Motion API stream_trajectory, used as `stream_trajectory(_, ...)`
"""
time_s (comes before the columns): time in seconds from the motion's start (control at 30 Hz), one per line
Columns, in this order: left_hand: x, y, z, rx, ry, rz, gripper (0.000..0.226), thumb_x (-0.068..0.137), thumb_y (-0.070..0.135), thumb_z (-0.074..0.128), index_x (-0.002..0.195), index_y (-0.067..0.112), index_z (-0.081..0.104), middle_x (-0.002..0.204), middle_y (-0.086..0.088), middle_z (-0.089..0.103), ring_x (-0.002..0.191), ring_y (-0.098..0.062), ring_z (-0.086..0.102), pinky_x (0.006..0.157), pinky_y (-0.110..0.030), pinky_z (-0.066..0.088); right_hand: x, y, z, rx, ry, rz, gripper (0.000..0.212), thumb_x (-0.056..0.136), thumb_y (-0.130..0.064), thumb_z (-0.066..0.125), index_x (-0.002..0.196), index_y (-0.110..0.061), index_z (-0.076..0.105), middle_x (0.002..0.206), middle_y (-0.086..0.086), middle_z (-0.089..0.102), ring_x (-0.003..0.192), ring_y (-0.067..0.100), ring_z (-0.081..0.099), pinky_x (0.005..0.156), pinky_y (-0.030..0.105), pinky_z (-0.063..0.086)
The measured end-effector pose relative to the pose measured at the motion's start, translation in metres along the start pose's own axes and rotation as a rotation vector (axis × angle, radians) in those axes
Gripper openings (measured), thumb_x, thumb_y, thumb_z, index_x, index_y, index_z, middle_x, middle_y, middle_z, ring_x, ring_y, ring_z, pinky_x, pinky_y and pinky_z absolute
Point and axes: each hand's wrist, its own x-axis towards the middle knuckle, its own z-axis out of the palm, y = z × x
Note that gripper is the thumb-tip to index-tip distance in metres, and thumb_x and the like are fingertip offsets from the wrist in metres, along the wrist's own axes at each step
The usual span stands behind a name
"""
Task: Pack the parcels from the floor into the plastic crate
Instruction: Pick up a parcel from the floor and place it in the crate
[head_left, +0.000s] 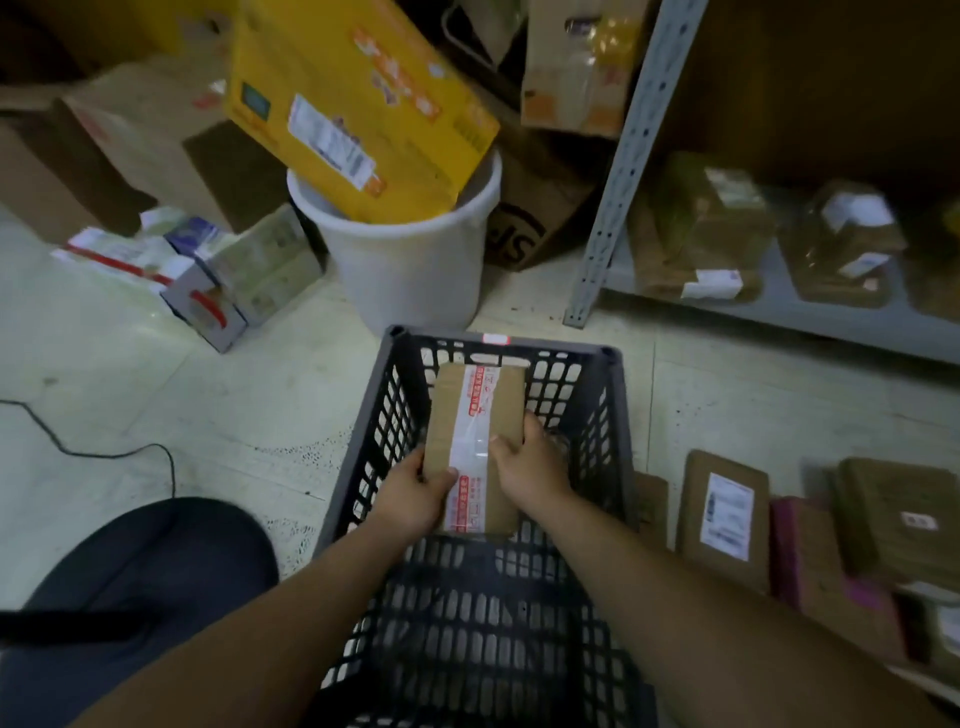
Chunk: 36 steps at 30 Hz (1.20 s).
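Observation:
A brown cardboard parcel (470, 415) with a white and red tape strip is inside the black plastic crate (615, 415), low in the middle of the view. My left hand (415, 493) grips its near left edge. My right hand (530, 462) grips its right side, thumb on top. The parcel lies lengthwise, pointing away from me, and I cannot tell whether it touches the crate's bottom. Several more parcels lie on the floor to the crate's right, among them a brown one with a white label (724, 514) and a pink one (810, 561).
A white bucket (410, 265) holding a tilted yellow box (358, 104) stands just beyond the crate. Small boxes (197, 270) and big cartons lie at the left. A metal shelf (639, 150) with wrapped parcels is at the right. A black cable (78, 447) crosses the floor. My knee (150, 561) is at the lower left.

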Motion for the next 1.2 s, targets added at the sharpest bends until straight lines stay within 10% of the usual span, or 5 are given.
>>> stream_trajectory(0.23, 0.081, -0.085, 0.030, 0.035, 0.038, -0.068, 0.049, 0.092, 0.022, 0.057, 0.138, 0.016, 0.042, 0.122, -0.009, 0.062, 0.098, -0.022, 0.063, 0.089, -0.037, 0.052, 0.076, 0.072, 0.080, 0.007, -0.039, 0.013, 0.054, 0.094, -0.041, 0.048, 0.144, -0.032, 0.029, 0.121, 0.003, 0.059, 0.093, 0.021, 0.063, 0.078, 0.040, 0.056)
stream_trajectory(0.43, 0.130, -0.124, 0.036, 0.109, 0.063, -0.038, 0.062, 0.081, 0.012, 0.068, 0.137, 0.016, 0.042, 0.124, -0.014, 0.056, 0.101, -0.028, 0.063, 0.085, -0.036, 0.055, 0.106, 0.102, 0.105, 0.062, -0.057, 0.030, 0.054, 0.098, -0.032, 0.047, 0.148, -0.026, 0.026, 0.121, 0.006, 0.059, 0.086, 0.018, 0.060, 0.057, 0.024, 0.045)
stream_trajectory(0.73, 0.139, -0.154, 0.039, 0.199, 0.069, 0.012, 0.063, 0.086, 0.017, 0.063, 0.141, 0.024, 0.034, 0.123, -0.003, 0.060, 0.105, -0.021, 0.061, 0.090, -0.038, 0.054, 0.113, 0.117, 0.127, 0.055, -0.161, 0.074, 0.060, 0.098, -0.022, 0.046, 0.151, -0.025, 0.020, 0.126, 0.009, 0.058, 0.106, 0.027, 0.061, 0.082, 0.035, 0.051)
stream_trajectory(0.93, 0.128, -0.179, 0.037, 0.769, 0.027, 0.245, 0.095, 0.083, 0.043, 0.062, 0.152, 0.025, -0.001, 0.160, 0.003, -0.005, 0.146, -0.019, 0.007, 0.119, -0.043, 0.018, 0.112, 0.116, 0.132, 0.080, -0.153, 0.088, 0.053, 0.099, -0.027, 0.044, 0.148, -0.033, 0.025, 0.127, 0.008, 0.057, 0.104, 0.025, 0.060, 0.078, 0.035, 0.051)
stream_trajectory(1.2, 0.140, -0.177, 0.034, 0.854, 0.203, 0.254, 0.068, 0.096, 0.020, 0.046, 0.151, 0.016, 0.006, 0.160, -0.003, 0.002, 0.147, -0.019, 0.001, 0.120, -0.032, 0.005, 0.114, 0.094, 0.147, 0.166, -0.235, 0.080, 0.042, 0.100, -0.023, 0.040, 0.141, -0.036, 0.038, 0.125, 0.005, 0.060, 0.107, 0.025, 0.061, 0.083, 0.034, 0.053)
